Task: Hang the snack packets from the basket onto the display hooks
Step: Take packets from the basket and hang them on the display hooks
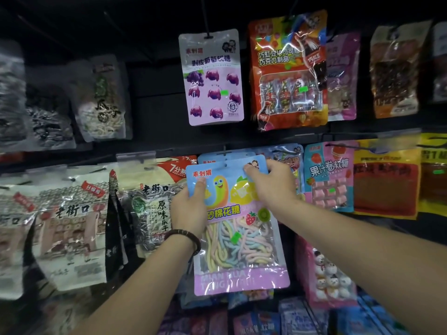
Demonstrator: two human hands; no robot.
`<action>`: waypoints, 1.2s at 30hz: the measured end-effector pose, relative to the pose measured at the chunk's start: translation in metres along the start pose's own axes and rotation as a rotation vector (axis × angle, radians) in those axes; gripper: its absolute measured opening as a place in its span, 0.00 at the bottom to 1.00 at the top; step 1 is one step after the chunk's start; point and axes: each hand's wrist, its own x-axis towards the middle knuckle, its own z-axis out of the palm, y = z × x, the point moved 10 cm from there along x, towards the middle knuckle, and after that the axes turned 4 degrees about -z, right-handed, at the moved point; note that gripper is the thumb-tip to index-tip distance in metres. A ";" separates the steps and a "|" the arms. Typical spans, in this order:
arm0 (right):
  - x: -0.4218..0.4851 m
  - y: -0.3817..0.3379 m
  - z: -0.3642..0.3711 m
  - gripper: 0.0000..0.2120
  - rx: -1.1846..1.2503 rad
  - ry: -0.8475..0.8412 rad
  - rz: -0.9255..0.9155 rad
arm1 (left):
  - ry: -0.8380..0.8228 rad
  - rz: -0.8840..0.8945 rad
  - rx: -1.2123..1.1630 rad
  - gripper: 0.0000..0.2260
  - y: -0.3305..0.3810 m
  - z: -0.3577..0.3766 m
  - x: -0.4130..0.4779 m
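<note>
Dark display panels [154,110] are hung with rows of snack packets. A marshmallow packet [238,240] is gripped at its upper corners by the left hand [189,209] and right hand [274,187], with its slot just below a hook [225,152]. Should the hook tip miss the slot, the packet could be released unhung and fall, or the film be torn.

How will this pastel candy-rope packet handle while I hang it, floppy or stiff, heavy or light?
Probably floppy: the candy-rope packet is a thin plastic pouch, gripped near its top by the left hand and right hand. Likely light for its size, as its soft-looking contents fill only the lower part. Its glossy film shows glare, so it may be slippery.
</note>
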 end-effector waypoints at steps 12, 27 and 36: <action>0.016 0.007 0.006 0.20 -0.279 -0.111 0.039 | -0.002 -0.015 0.283 0.25 -0.005 0.011 0.035; 0.015 0.032 -0.007 0.14 -0.487 -0.199 0.076 | -0.047 -0.096 0.451 0.23 -0.046 0.022 0.036; -0.120 0.078 -0.043 0.05 -0.481 -0.407 0.084 | -0.163 0.227 0.465 0.08 -0.041 0.007 -0.113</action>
